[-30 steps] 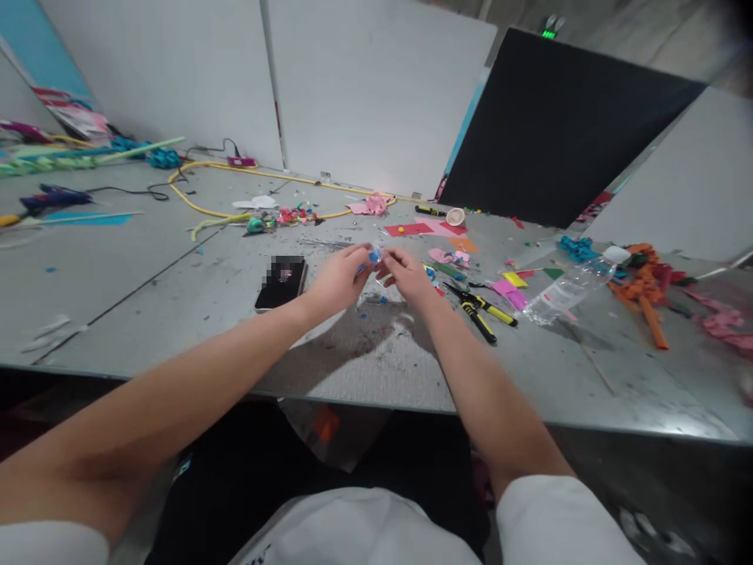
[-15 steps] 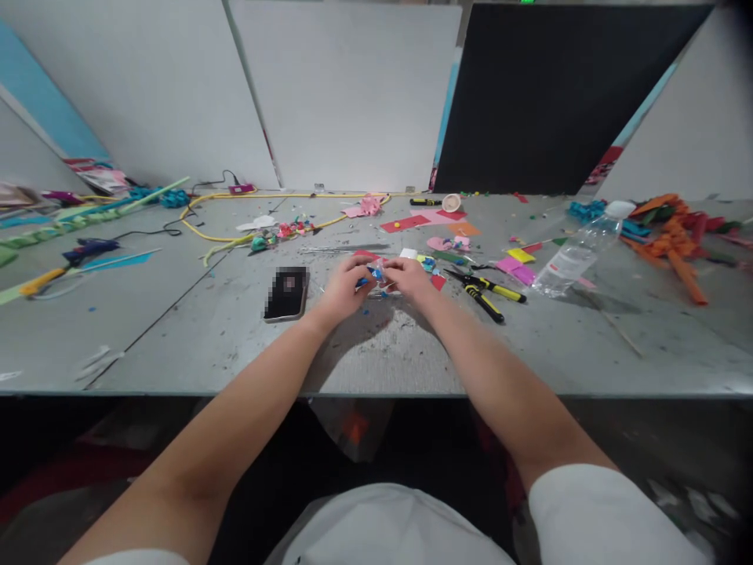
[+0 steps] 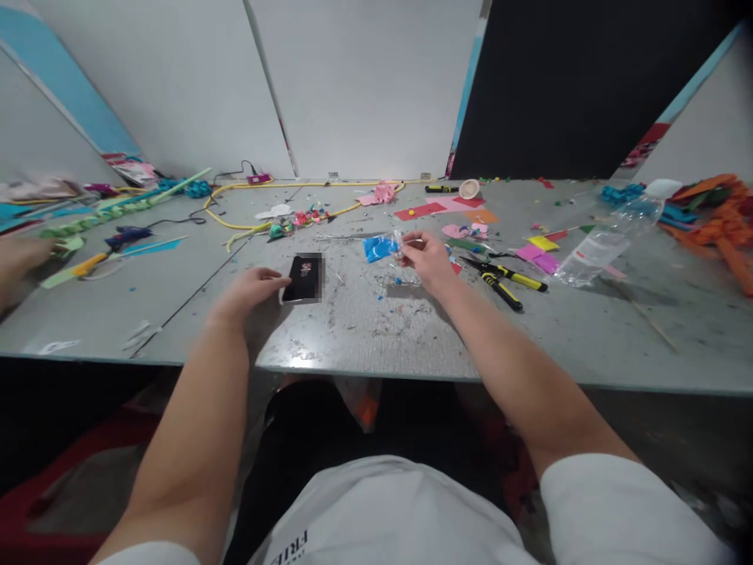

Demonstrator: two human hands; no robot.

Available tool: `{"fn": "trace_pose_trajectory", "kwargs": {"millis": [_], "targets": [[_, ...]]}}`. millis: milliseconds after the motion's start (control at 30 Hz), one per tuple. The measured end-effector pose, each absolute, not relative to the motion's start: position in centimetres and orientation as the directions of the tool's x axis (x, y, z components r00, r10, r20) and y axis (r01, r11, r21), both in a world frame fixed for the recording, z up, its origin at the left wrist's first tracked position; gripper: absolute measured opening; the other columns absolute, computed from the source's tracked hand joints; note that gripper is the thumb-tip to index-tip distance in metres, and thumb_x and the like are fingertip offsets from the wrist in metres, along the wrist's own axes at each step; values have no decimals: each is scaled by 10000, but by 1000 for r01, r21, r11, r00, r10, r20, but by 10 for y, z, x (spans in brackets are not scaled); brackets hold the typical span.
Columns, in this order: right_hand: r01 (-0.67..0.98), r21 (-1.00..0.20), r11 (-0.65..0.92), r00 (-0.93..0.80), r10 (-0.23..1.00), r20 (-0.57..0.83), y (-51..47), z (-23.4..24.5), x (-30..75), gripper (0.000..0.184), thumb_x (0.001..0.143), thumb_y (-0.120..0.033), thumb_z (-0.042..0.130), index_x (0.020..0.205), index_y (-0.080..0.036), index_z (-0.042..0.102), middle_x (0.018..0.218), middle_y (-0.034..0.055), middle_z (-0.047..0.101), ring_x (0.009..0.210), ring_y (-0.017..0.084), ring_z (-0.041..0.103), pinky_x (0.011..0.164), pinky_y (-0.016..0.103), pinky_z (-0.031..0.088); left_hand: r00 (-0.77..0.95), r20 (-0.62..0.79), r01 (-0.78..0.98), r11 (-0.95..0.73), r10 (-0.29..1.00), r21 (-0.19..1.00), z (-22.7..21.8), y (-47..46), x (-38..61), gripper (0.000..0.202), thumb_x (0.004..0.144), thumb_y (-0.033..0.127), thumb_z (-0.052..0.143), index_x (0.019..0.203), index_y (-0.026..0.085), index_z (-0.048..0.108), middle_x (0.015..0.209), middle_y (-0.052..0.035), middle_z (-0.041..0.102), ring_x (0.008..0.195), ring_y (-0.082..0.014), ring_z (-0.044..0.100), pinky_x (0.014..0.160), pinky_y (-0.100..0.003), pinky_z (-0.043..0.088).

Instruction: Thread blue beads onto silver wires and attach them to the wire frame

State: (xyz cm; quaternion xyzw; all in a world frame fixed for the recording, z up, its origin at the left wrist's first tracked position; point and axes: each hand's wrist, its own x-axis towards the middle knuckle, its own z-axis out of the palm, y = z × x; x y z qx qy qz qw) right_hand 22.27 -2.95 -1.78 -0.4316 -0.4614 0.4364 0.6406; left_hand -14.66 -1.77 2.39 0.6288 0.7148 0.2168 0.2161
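My right hand (image 3: 428,259) is closed in a pinch on a small clear plastic bag with blue material (image 3: 383,247), held just above the grey table (image 3: 412,337). My left hand (image 3: 250,289) rests on the table to the left, its fingertips touching the near end of a black phone (image 3: 304,278). Its fingers are loosely curled and hold nothing. Small blue scraps lie on the table under the bag.
Yellow-handled pliers (image 3: 503,278) lie right of my right hand, with coloured paper pieces (image 3: 538,253) and a clear plastic bottle (image 3: 605,239) beyond. Orange paper strips (image 3: 721,220) sit far right. A yellow cable (image 3: 247,224) and another person's hand (image 3: 20,263) are at the left.
My left hand let go of the blue bag and moved left to the phone. My right hand keeps the bag. The camera has tilted down and shifted.
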Motion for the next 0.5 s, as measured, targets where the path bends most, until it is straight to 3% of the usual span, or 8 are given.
{"fn": "trace_pose_trajectory", "kwargs": {"millis": [100,233,367,500], "targets": [[-141,-952,273,216,946,240,-27,-22,226,223,876,-263,796,970,-257,593,769,-15,703,717,174,712,673,316,578,-61,-85,773,101,994,627,16,-23,-140,463,742,585,797,977,188,821,940,-148,824,873,-347,741,799,-455,561],[-141,-942,305,243,933,265,-26,-23,230,181,877,-236,770,967,-253,613,784,-14,706,735,173,715,682,317,576,-108,-68,791,127,992,598,11,-19,-126,344,702,494,825,867,193,791,819,-148,793,763,-330,720,729,-446,553],[-152,-934,323,277,921,273,-24,-23,232,149,845,-215,761,945,-245,654,765,-19,717,708,160,706,669,305,565,-122,-60,797,134,991,588,10,-18,-126,324,710,483,828,857,200,774,820,-128,786,791,-319,725,699,-400,533],[-141,-931,335,304,910,282,-22,-25,232,194,806,-305,821,941,-239,698,802,-4,749,735,168,726,675,310,574,-118,-52,809,127,992,574,10,-19,-128,350,705,494,833,884,198,780,852,-113,786,843,-323,730,720,-379,522]]}}
